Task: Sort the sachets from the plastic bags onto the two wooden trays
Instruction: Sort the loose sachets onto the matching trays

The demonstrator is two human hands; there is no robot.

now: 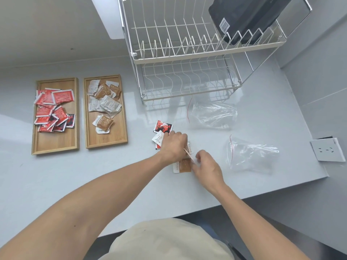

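Nearest us, both our bare forearms reach out over the grey counter (56, 175) and meet around the middle of the view. Our right hand (206, 167) has its fingers curled in, pinching the edge of a brown sachet (185, 164) that lies just under it. Our left hand (173, 145) sits at about 10 o'clock from the right one, knuckles up, fingers bent down over a small loose pile of sachets (163, 130); it looks like it grips a thin tilted one (188, 154), but the fingertips are hidden, so we can't be sure. A red and black sachet pokes out of the pile at 12 o'clock from that hand.

Out at 3 o'clock from the hands lies a clear plastic bag (251, 153), and a second bag (213, 114) sits at 1 o'clock, further back.

Far over at 9 to 10 o'clock are the two wooden trays, side by side: the left tray (56, 147) has red sachets, the right tray (107, 141) has white and brown ones.

At 12 o'clock, furthest back, stands a wire dish rack (187, 53).
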